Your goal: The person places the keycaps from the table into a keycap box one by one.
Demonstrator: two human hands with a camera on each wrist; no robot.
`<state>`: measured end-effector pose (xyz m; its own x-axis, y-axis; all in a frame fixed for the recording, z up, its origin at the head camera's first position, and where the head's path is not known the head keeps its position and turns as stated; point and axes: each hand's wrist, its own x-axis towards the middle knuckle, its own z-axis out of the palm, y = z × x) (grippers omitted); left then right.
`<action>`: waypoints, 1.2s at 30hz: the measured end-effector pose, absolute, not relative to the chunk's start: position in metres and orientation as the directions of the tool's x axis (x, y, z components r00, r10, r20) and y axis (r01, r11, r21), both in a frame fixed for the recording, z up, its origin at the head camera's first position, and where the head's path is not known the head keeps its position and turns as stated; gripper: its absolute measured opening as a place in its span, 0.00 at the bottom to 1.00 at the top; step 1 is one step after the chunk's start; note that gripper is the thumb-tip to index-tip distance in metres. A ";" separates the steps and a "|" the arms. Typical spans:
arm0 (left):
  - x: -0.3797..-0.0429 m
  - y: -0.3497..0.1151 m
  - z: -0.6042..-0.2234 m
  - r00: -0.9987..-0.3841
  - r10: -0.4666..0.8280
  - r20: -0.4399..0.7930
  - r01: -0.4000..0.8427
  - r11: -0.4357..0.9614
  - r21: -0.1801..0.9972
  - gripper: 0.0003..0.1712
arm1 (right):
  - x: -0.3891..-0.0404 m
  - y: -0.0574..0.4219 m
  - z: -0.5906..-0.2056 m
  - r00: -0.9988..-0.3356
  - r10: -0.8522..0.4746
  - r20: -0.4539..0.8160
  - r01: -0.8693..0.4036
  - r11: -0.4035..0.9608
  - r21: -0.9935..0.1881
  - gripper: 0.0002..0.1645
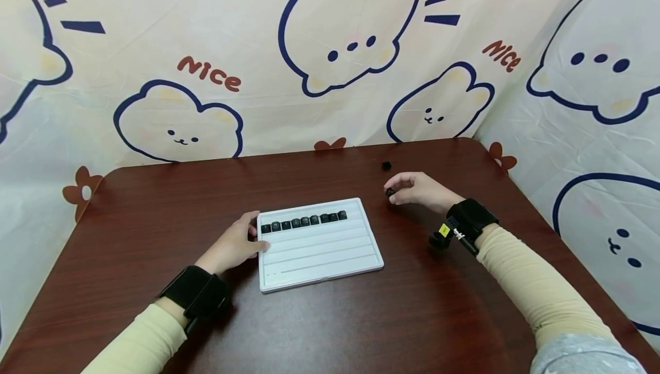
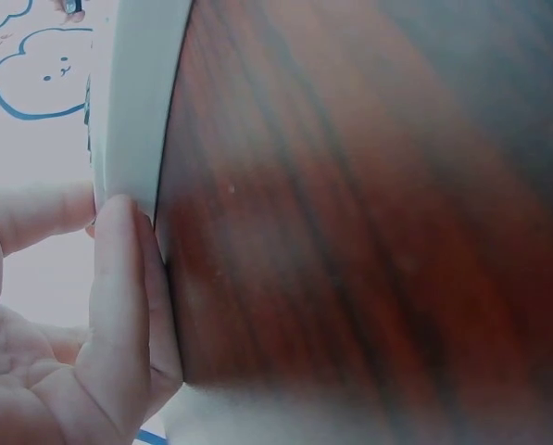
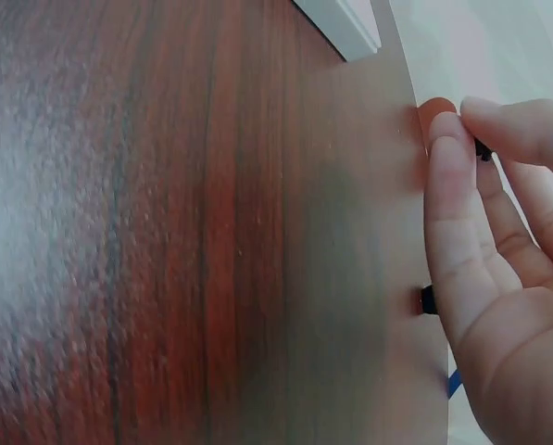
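A white ridged tray (image 1: 322, 256) lies slightly turned on the table, with a row of several black keycaps (image 1: 305, 221) along its far groove. My left hand (image 1: 232, 246) grips the tray's left edge, thumb on top; the left wrist view shows fingers (image 2: 119, 278) against its side wall. Right of the tray, my right hand (image 1: 425, 192) pinches one small black keycap (image 1: 389, 192) between thumb and fingertips. In the right wrist view that keycap (image 3: 483, 149) is mostly covered by the fingers. Another black keycap (image 1: 386, 165) lies on the table beyond this hand.
The dark brown wooden table (image 1: 412, 317) ends at a patterned cloth (image 1: 268, 116) at the back and sides. Both wrists wear black straps, the right strap (image 1: 470, 218) carrying a small camera (image 1: 440, 240) that hangs over the table.
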<state>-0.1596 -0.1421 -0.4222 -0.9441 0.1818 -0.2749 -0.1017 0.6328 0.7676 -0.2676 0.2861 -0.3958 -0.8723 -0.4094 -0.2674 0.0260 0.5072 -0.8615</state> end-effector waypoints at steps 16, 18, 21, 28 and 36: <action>-0.157 -0.141 -0.420 -0.944 0.188 -0.271 -0.100 0.618 0.780 0.44 | -0.261 0.267 -0.400 -0.879 -0.402 -0.257 0.123 0.330 -0.936 0.15; -0.157 -0.141 -0.420 -0.944 0.187 -0.271 -0.101 0.618 0.779 0.44 | -0.260 0.264 -0.399 -0.879 -0.396 -0.266 0.116 0.364 -0.924 0.20; -0.158 -0.141 -0.419 -0.944 0.189 -0.269 -0.099 0.617 0.781 0.44 | -0.258 0.262 -0.396 -0.875 -0.394 -0.281 0.104 0.415 -0.904 0.26; -0.158 -0.141 -0.418 -0.944 0.191 -0.270 -0.099 0.616 0.781 0.45 | -0.255 0.261 -0.392 -0.854 -0.429 -0.294 0.101 0.418 -0.903 0.28; -0.157 -0.142 -0.419 -0.944 0.194 -0.268 -0.094 0.618 0.781 0.44 | -0.258 0.259 -0.396 -0.858 -0.435 -0.275 0.081 0.413 -0.907 0.27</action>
<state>-0.1573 -0.1416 -0.4186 -0.9438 0.1939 -0.2676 -0.0944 0.6179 0.7806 -0.2575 0.2587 -0.3955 -0.8577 -0.4347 -0.2746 0.0812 0.4128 -0.9072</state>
